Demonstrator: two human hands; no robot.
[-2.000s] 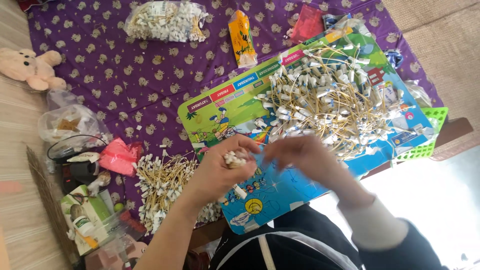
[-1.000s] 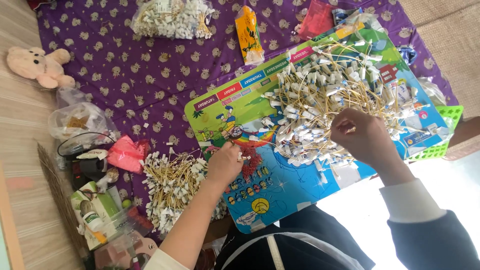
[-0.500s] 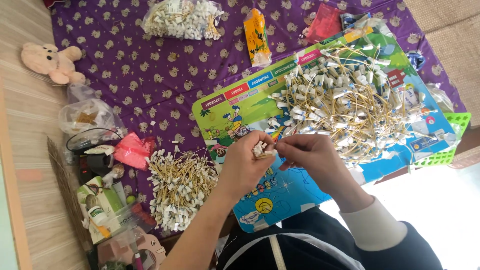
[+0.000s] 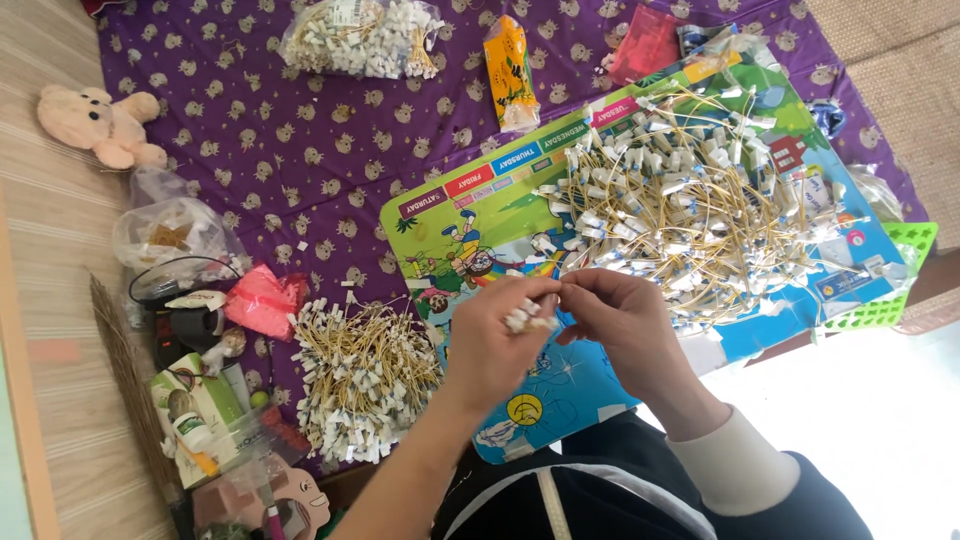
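- The purple patterned cloth (image 4: 300,150) carries a colourful illustrated play board (image 4: 480,215), with a big loose heap of yellow-corded white tags (image 4: 680,215) on top.
- A tidier pile of finished tags (image 4: 365,375) lies left of the board.
- Half a second on, both hands have stayed together over the board's near edge.
- Left hand (image 4: 495,345): grip closed on a small white tag bundle (image 4: 525,315).
- Right hand (image 4: 625,325): fingertips pinch at that bundle, seemingly its cord.

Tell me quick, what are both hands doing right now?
Left hand: closed, pinching small white tags with yellow strings.
Right hand: fingers curled, fingertips meeting the left hand at the same tags.
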